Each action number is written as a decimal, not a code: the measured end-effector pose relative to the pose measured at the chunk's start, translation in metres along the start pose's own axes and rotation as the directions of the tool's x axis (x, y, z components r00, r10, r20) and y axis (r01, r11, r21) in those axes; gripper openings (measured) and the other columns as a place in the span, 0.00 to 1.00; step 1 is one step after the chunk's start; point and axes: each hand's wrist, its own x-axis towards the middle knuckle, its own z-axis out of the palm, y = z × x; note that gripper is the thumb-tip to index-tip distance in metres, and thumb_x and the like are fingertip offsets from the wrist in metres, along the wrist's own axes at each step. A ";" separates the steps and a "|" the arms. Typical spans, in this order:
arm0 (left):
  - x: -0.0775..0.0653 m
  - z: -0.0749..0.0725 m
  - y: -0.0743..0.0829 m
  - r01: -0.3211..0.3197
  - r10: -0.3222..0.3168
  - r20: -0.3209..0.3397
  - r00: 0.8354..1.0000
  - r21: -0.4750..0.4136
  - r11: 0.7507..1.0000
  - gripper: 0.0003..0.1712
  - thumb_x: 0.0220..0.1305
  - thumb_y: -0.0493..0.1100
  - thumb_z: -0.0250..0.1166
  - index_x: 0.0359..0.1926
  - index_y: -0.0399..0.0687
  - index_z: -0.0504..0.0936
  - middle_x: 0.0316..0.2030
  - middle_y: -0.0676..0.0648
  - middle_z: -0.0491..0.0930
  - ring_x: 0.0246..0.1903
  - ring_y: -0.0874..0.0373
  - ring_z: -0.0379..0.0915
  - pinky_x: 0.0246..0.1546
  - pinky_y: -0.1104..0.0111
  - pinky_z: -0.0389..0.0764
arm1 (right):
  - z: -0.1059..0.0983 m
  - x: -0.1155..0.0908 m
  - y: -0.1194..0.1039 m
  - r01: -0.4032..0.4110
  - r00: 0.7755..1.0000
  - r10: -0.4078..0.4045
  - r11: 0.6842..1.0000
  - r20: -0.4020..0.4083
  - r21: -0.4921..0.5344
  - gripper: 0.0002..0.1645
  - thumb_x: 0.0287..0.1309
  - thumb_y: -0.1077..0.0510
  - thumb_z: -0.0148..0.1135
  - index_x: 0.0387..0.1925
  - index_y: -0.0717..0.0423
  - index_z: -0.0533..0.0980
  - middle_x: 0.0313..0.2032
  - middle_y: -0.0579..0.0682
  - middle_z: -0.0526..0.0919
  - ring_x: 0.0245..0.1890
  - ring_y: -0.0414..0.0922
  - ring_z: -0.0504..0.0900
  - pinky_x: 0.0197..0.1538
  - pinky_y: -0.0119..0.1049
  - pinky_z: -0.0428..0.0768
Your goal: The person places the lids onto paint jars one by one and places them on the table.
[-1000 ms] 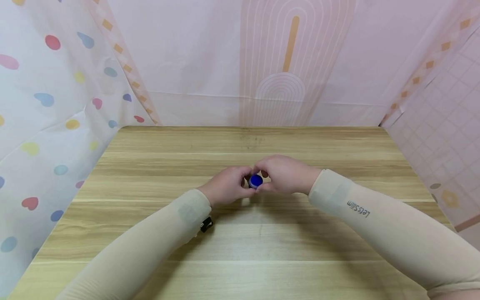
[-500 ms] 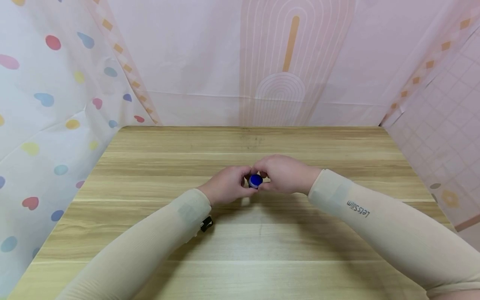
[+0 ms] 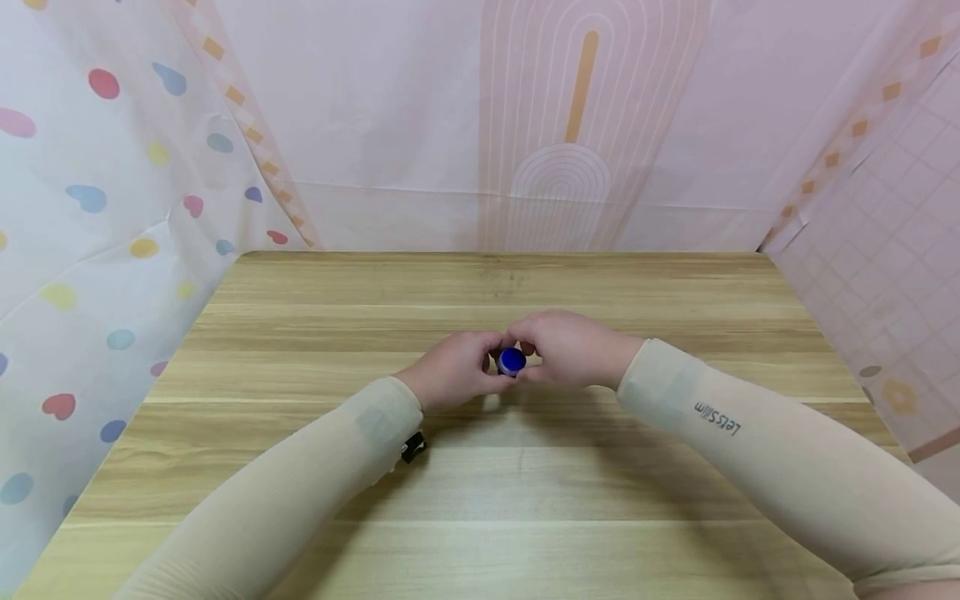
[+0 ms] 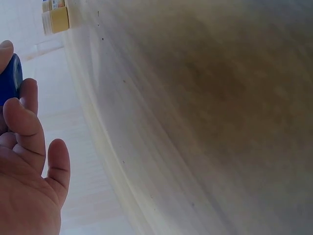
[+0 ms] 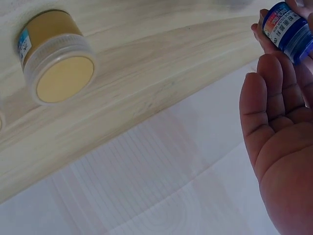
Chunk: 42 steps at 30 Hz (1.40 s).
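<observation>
Near the middle of the table, a small blue paint jar (image 3: 512,362) is between the two hands, its round blue top facing up in the head view. My left hand (image 3: 456,371) grips it from the left, thumb on the near side and fingers on the far side. From the right, my right hand (image 3: 573,350) pinches the jar with thumb and index finger. Its printed label shows on the blue paint jar (image 5: 287,30) in the right wrist view, while the left wrist view catches only part of the blue jar (image 4: 10,83) at the frame's edge.
A yellow paint jar (image 5: 58,56) with a clear lid stands on the wooden table (image 3: 480,550), seen only by the wrist cameras. Part of another round lid (image 5: 1,120) shows at the right wrist view's left edge. A printed curtain (image 3: 390,125) borders the table's back.
My right thumb and index finger have shifted slightly around the blue paint jar. Both arms and the jar stay in nearly the same place.
</observation>
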 end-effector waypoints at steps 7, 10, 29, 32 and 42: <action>0.001 -0.001 0.000 0.010 -0.010 0.007 1.000 -0.011 1.000 0.13 0.67 0.51 0.74 0.45 0.53 0.82 0.26 0.54 0.78 0.25 0.60 0.72 0.28 0.67 0.74 | -0.002 -0.001 -0.001 0.043 0.999 -0.043 0.999 -0.016 0.001 0.15 0.64 0.56 0.72 0.51 0.50 0.83 0.39 0.43 0.83 0.38 0.41 0.78 0.46 0.38 0.79; 0.001 -0.001 -0.001 0.005 -0.005 0.001 1.000 -0.009 1.000 0.13 0.66 0.50 0.74 0.44 0.53 0.82 0.26 0.54 0.78 0.26 0.60 0.72 0.28 0.68 0.74 | -0.002 0.000 -0.001 0.037 0.999 -0.037 0.999 -0.012 0.000 0.14 0.65 0.56 0.72 0.51 0.51 0.83 0.38 0.43 0.83 0.38 0.41 0.77 0.46 0.38 0.78; 0.001 0.000 -0.001 -0.017 0.017 -0.010 1.000 -0.002 1.000 0.13 0.66 0.50 0.74 0.45 0.52 0.82 0.27 0.55 0.79 0.27 0.61 0.73 0.29 0.68 0.76 | -0.001 0.000 0.001 0.032 0.999 -0.032 0.999 -0.014 0.005 0.18 0.63 0.56 0.74 0.54 0.51 0.82 0.41 0.44 0.84 0.40 0.43 0.80 0.48 0.39 0.80; 0.001 0.000 -0.001 -0.012 0.012 -0.011 1.000 -0.006 1.000 0.13 0.66 0.50 0.74 0.44 0.52 0.82 0.27 0.55 0.79 0.26 0.60 0.73 0.29 0.68 0.75 | 0.000 0.000 0.000 0.032 0.999 -0.032 0.999 -0.010 0.016 0.16 0.64 0.57 0.73 0.53 0.51 0.83 0.40 0.43 0.84 0.40 0.43 0.80 0.48 0.39 0.80; 0.000 0.002 0.001 -0.027 0.027 -0.009 1.000 0.014 1.000 0.16 0.66 0.48 0.73 0.52 0.51 0.83 0.31 0.55 0.80 0.28 0.60 0.73 0.28 0.68 0.76 | 0.002 0.001 -0.003 -0.072 0.997 0.072 0.997 0.027 0.024 0.18 0.64 0.49 0.75 0.50 0.52 0.82 0.38 0.46 0.84 0.36 0.41 0.77 0.44 0.37 0.79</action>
